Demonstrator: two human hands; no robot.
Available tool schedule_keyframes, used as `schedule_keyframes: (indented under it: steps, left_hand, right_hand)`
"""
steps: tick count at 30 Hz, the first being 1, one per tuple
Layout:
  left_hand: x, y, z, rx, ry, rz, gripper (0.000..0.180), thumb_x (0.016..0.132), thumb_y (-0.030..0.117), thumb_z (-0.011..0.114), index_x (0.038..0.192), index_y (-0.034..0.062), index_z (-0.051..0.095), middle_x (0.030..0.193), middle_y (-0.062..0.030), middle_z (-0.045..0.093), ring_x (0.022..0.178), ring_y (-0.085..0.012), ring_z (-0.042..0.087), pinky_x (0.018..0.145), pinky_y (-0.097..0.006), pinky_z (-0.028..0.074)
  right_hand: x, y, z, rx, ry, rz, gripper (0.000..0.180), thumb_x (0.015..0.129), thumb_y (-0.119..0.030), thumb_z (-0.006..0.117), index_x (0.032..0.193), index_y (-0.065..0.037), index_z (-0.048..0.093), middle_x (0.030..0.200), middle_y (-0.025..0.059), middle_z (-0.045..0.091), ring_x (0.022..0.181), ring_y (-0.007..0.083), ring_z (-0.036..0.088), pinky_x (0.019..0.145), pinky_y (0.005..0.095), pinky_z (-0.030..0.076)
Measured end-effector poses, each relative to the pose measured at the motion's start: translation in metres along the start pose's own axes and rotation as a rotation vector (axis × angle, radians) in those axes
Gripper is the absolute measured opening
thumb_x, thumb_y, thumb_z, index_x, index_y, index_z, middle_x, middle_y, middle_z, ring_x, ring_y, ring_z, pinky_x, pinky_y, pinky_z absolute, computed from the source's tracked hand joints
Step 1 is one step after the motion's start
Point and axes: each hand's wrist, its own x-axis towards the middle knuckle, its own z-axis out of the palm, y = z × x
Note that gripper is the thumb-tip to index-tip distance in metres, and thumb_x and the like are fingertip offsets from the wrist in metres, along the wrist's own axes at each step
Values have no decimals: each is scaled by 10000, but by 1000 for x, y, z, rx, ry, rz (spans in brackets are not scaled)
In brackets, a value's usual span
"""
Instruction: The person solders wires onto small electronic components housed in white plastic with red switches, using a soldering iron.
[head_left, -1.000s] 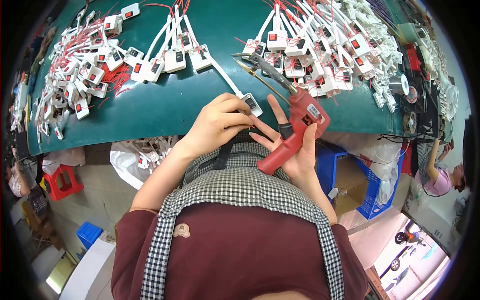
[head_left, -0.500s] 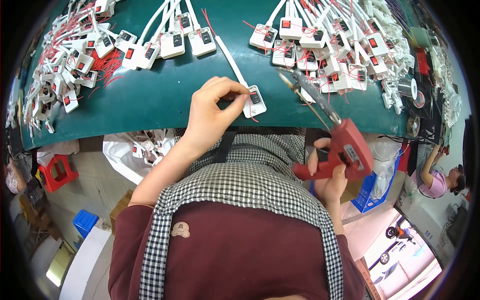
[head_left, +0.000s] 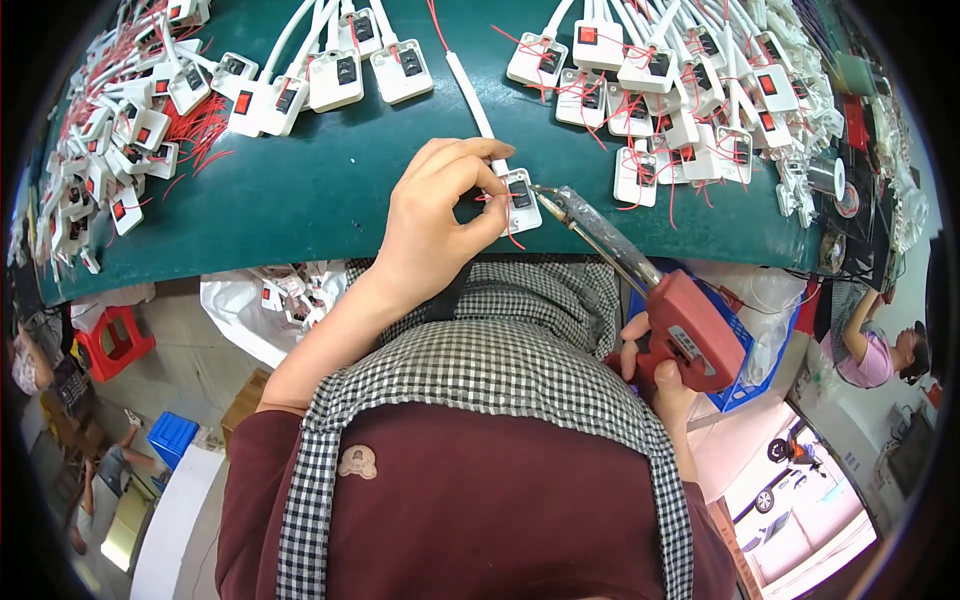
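A small white switch housing (head_left: 526, 222) with a black switch in it lies near the table's front edge, its white cable sleeve (head_left: 470, 95) running away from me. My left hand (head_left: 432, 212) is closed in a pinch over its left side, thumb and forefinger on a thin red wire (head_left: 512, 195) by the black switch. In my right hand (head_left: 664, 385) is a red soldering gun (head_left: 697, 335), fingers wrapped round its handle. The gun's tip points left and meets the right side of the switch, touching or nearly so.
More housings with cables and red wires are heaped on the green table (head_left: 300, 190), at left (head_left: 125, 210) and right (head_left: 690, 130). A solder spool (head_left: 828, 178) stands at far right. Below the edge are a white bag (head_left: 245, 315) and a blue crate (head_left: 750, 385).
The soldering gun has swung left and down, bringing its tip to the switch. My left hand and the housing have shifted slightly right in view.
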Motion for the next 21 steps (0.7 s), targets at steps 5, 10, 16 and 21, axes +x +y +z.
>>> schedule_keyframes:
  steps: [5,10,16,21]
  left_hand:
    - [0,0,-1,14,-9,10,128,646,10,656,696,29,539,990,-76,626,872,-233,562,741,-329,460]
    - [0,0,0,9,-15,3,130,638,8,659,690,33,542,998,-72,625,879,-231,561,748,-328,458]
    - [0,1,0,9,-21,-14,132,637,7,660,693,34,544,1002,-71,625,884,-230,561,752,-329,458]
    - [0,2,1,3,-19,-3,129,640,9,660,695,34,546,1003,-71,625,894,-231,562,758,-328,456]
  right_hand:
    - [0,2,0,-22,-14,4,591,786,-368,661,1154,53,471,928,122,575,591,136,509,536,248,414]
    - [-1,5,-1,-36,4,19,561,784,-371,662,1107,53,486,862,103,560,587,130,505,538,254,413]
    - [-1,7,-2,-32,9,73,503,773,-383,674,982,50,523,724,71,539,588,132,512,549,258,421]
    - [-2,8,-4,-30,8,77,541,775,-389,674,1036,56,513,767,98,556,592,142,521,543,254,421]
